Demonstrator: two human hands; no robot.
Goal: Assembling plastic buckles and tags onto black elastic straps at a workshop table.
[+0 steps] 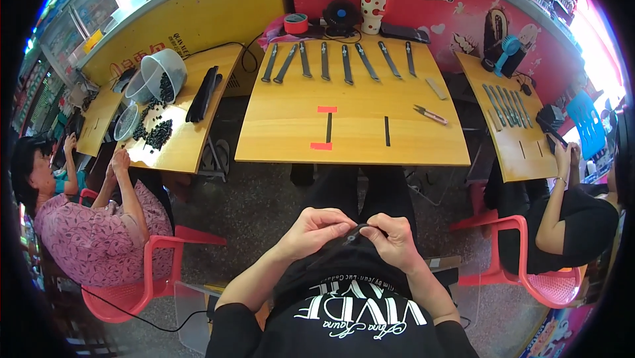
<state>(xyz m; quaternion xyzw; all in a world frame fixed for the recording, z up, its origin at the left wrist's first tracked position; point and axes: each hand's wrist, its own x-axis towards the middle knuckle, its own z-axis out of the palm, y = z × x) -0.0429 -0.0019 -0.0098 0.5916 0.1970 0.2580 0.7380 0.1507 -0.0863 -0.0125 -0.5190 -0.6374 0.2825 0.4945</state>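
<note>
Over my lap, both hands pinch a small dark strip (356,232) that looks like a short strap. My left hand (311,231) has thumb and forefinger pressed together at one end. At the other end, the fingers of my right hand (395,239) are closed, hiding part of it. Ahead is a yellow wooden table (284,140); along its far half lie several dark grey straps (325,62) in a row. A black line (329,128) between two pieces of red tape (322,146) marks the near part, with another black line (387,131) to its right.
Thread snips (430,115) and a beige bar (436,88) lie at the table's right. Behind stand a black fan (342,17), a dotted tumbler (374,7) and a red tape roll (296,23). People work at side tables; the left one holds bowls (163,75) and small black pieces (157,134).
</note>
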